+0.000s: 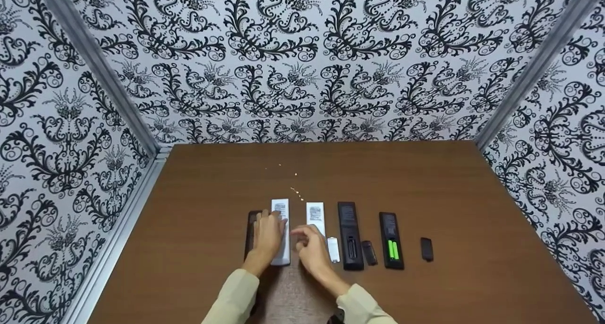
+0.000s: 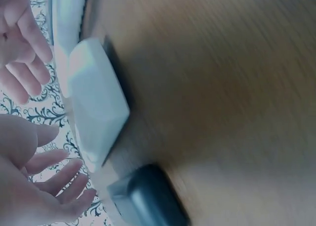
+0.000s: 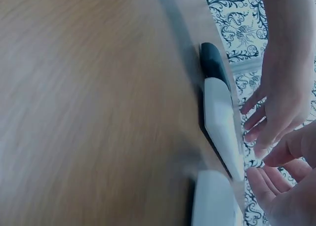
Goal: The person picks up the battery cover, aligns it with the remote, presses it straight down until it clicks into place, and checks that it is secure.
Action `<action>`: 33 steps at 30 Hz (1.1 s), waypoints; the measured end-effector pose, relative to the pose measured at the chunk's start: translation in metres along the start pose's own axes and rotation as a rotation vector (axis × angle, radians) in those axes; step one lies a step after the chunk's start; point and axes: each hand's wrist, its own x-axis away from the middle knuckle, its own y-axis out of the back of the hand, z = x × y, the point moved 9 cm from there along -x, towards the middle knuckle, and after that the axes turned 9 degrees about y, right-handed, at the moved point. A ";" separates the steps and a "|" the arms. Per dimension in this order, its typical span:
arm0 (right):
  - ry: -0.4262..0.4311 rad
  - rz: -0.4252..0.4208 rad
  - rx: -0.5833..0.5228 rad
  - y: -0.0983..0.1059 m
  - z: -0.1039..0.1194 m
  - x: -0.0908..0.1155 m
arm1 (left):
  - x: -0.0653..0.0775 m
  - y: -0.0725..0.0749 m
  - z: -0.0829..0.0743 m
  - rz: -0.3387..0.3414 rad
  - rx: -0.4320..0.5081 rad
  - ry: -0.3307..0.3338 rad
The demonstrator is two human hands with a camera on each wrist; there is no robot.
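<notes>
Over the leftmost white remote control is my left hand, its fingers extended; whether they touch it, I cannot tell. A dark remote control lies just left, partly hidden by that hand. My right hand hovers by the second white remote control and covers its lower part. Its fingers are loosely bent, with nothing seen between them. In the left wrist view the left hand appears empty, fingers spread. The right wrist view shows the right hand with relaxed fingers, close to the left one.
A white battery cover lies right of the second white remote. Beyond it are a black remote with its compartment uncovered, a black cover, another black remote holding green batteries, and a second black cover. Patterned walls enclose the table.
</notes>
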 end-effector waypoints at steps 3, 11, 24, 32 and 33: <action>0.027 0.011 0.013 0.007 0.001 0.002 | 0.002 -0.001 -0.003 -0.016 0.111 -0.033; 0.073 0.031 0.114 0.029 -0.004 0.007 | 0.009 -0.005 -0.022 0.008 0.289 -0.134; 0.156 0.040 0.256 0.063 -0.016 0.018 | 0.012 -0.036 -0.033 0.294 0.522 0.123; 0.253 0.135 0.563 0.070 -0.019 0.026 | 0.008 -0.052 -0.042 0.300 0.482 0.158; 0.257 0.152 0.588 0.070 -0.020 0.027 | 0.007 -0.053 -0.043 0.299 0.472 0.170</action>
